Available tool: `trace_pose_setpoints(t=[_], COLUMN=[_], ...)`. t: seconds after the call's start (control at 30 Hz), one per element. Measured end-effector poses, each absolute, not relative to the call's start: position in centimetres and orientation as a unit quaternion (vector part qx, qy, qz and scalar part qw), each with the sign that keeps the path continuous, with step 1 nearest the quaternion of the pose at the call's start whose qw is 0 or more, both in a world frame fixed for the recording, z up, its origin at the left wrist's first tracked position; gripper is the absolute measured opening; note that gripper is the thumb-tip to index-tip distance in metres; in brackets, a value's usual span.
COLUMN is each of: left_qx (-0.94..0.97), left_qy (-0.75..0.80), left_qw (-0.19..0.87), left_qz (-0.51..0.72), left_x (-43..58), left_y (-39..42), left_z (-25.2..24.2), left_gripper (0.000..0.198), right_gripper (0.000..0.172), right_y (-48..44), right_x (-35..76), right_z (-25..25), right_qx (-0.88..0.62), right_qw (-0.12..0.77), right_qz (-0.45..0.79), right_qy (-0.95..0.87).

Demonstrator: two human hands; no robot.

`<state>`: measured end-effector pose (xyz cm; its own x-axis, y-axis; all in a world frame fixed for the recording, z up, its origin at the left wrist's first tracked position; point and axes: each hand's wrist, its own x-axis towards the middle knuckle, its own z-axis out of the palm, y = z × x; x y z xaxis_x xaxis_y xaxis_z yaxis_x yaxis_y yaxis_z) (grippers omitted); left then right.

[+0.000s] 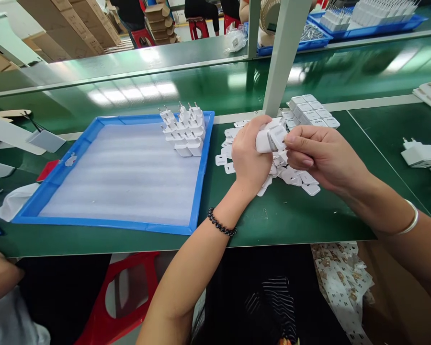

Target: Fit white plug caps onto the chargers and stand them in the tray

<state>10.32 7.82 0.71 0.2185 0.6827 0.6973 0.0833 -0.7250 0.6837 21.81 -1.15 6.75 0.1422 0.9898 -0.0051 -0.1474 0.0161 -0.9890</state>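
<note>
Both forearms reach forward and meet above the desk's middle. The left hand [249, 155] is curled shut in a grip; the right hand [321, 155] pinches with thumb and fingertips.

Bare forearms; black bead bracelet [221, 223] on left wrist, silver bangle [409, 220] on right; dark clothing [266, 297] below.

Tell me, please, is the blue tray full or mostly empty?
Mostly empty: the blue tray holds only a small cluster of white chargers in its far right corner.
</note>
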Motion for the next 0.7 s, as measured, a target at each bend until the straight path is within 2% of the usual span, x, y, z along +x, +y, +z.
trace_pose_setpoints(t=[0.37,0.7], left_qx=[0.721,0.742], left_qy=[0.259,0.252], left_qw=[0.287,0.237], left_qz=[0.575,0.574], left_x=[10.46,10.26], left_y=[7.92,7.88], left_z=[0.76,0.71], left_gripper=[0.028,0.025], right_gripper=[0.042,0.046], right_y=[-0.84,-0.78], right_x=[21.75,22.24], right_z=[6.62,6.71], right_qx=[-0.455,-0.478], right_qw=[0.574,0.556], right_qz=[0.559,0.556], right_qy=[-0.388,-0.392])
